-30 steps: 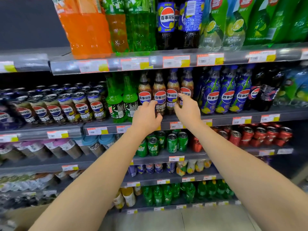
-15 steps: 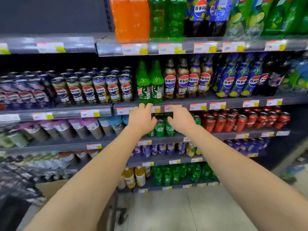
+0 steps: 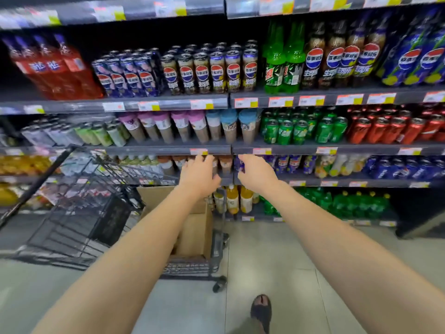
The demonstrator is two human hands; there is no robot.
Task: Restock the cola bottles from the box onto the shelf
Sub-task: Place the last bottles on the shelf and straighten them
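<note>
Brown cola bottles (image 3: 337, 66) with red-white-blue labels stand in a row on the upper shelf (image 3: 313, 98), right of two green bottles. A brown cardboard box (image 3: 192, 232) sits in the cart below my arms; what it holds is hidden. My left hand (image 3: 198, 175) hovers in front of the lower shelves with fingers loosely extended and nothing in it. Beside it, my right hand (image 3: 255, 173) has its fingers relaxed and slightly curled, also without a bottle. Both hands are well below the cola row.
A black wire shopping cart (image 3: 79, 213) stands at lower left, close to the shelving. Cans of cola (image 3: 209, 73), green cans (image 3: 301, 128) and red cans (image 3: 397, 128) fill the shelves. My sandalled foot (image 3: 261, 312) is on the grey tiled floor.
Both hands came off the cola bottles and dropped from that shelf toward the lower shelves. My view swung down and left, bringing the cart and box into sight.
</note>
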